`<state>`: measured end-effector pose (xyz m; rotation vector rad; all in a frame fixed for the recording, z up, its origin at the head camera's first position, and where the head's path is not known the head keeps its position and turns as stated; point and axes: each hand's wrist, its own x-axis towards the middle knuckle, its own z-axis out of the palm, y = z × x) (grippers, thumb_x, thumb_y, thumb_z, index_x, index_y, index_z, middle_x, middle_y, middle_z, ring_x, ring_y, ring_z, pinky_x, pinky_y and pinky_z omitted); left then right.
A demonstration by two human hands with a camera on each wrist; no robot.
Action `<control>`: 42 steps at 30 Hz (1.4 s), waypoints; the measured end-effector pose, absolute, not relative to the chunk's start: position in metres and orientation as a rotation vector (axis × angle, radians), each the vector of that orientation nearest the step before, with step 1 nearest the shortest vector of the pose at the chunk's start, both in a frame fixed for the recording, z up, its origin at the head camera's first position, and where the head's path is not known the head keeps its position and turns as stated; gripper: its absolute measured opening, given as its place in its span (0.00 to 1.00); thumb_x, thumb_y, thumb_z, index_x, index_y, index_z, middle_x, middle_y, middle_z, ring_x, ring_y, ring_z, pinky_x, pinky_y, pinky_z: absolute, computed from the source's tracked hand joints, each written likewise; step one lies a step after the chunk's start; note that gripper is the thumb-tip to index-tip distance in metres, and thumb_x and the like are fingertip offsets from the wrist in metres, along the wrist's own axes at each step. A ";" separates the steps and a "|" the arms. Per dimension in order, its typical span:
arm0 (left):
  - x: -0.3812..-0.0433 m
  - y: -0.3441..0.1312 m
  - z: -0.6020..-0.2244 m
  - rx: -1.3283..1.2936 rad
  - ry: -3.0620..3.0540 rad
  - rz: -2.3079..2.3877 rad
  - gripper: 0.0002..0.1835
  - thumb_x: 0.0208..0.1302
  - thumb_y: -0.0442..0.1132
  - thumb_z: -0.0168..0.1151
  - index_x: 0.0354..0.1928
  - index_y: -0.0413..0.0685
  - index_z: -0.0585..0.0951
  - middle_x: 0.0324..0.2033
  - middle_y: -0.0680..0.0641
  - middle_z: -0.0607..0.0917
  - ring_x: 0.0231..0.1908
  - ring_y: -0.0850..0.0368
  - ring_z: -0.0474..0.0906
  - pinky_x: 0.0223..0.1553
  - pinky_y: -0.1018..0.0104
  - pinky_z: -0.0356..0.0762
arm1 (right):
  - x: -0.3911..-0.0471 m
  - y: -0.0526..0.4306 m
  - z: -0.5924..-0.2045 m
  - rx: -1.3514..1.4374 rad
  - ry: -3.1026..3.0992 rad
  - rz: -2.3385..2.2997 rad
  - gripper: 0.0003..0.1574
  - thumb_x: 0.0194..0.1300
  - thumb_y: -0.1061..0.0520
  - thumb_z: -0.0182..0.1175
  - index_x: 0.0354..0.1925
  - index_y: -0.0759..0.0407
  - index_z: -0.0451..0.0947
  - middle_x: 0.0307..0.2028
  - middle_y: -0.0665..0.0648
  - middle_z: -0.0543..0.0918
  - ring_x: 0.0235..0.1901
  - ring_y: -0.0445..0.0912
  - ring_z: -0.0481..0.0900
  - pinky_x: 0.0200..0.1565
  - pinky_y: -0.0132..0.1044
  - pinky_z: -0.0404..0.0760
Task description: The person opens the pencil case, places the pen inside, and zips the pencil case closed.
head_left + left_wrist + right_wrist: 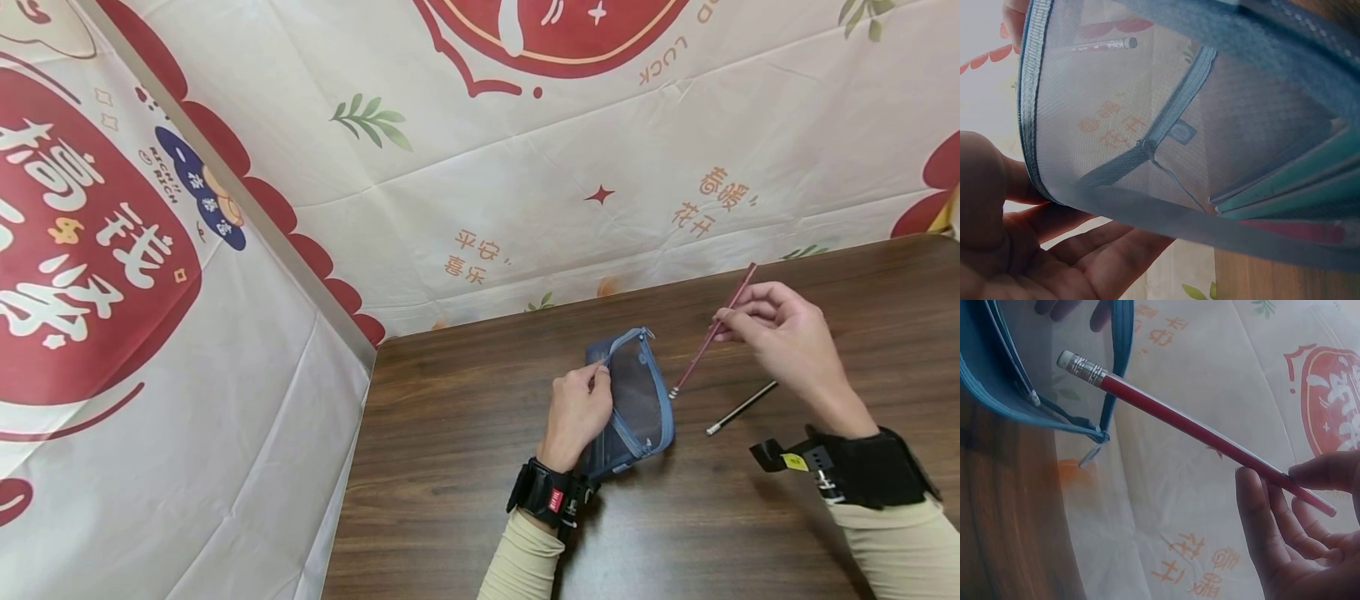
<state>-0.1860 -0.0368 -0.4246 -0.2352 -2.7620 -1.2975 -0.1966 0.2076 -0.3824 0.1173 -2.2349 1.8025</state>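
My left hand (577,412) grips the near-left edge of a blue mesh zip pencil case (666,408), which is unzipped and gapes toward the right. Through its mesh in the left wrist view, teal pencils (1297,172) and a pinkish-red one (1297,230) lie inside. Between thumb and fingertips, my right hand (787,333) pinches a red pencil (1172,425) near one end. Its white eraser (1066,359) points down-left, close to the case's mouth. Beneath the right hand, a dark pencil (741,408) lies on the table, its far end hidden.
The brown wood-grain table (442,467) meets a printed white cloth (525,200) along its back edge. At the left hangs another printed cloth (247,400). Black straps with devices (551,496) sit on both wrists.
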 end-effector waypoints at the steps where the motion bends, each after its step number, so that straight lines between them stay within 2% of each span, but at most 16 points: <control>1: -0.186 -0.037 -0.425 -0.235 -2.762 -1.297 0.19 0.71 0.47 0.45 0.54 0.56 0.82 0.48 0.51 0.86 0.48 0.61 0.79 0.48 0.60 0.79 | -0.196 0.207 -0.383 0.118 -2.250 1.790 0.11 0.63 0.64 0.58 0.42 0.64 0.68 0.27 0.36 0.85 0.26 0.34 0.83 0.27 0.21 0.80; 28: -0.186 -0.036 -0.424 -0.204 -2.758 -1.282 0.18 0.70 0.47 0.45 0.53 0.58 0.82 0.48 0.53 0.86 0.48 0.62 0.78 0.48 0.60 0.79 | -0.197 0.184 -0.392 0.128 -2.357 1.765 0.15 0.65 0.59 0.57 0.43 0.68 0.67 0.26 0.33 0.83 0.25 0.37 0.84 0.27 0.25 0.82; 36: -0.186 -0.036 -0.424 -0.198 -2.758 -1.289 0.18 0.70 0.48 0.45 0.53 0.60 0.82 0.48 0.53 0.85 0.48 0.62 0.79 0.47 0.60 0.79 | -0.198 0.179 -0.398 0.117 -2.409 1.756 0.17 0.65 0.56 0.57 0.45 0.67 0.67 0.27 0.37 0.85 0.26 0.40 0.85 0.27 0.25 0.82; 42: -0.186 -0.036 -0.424 -0.203 -2.749 -1.293 0.18 0.70 0.47 0.44 0.53 0.60 0.82 0.48 0.52 0.86 0.48 0.61 0.79 0.46 0.61 0.80 | -0.199 0.176 -0.403 0.102 -2.453 1.738 0.19 0.65 0.54 0.57 0.46 0.66 0.67 0.27 0.36 0.84 0.27 0.42 0.85 0.26 0.26 0.81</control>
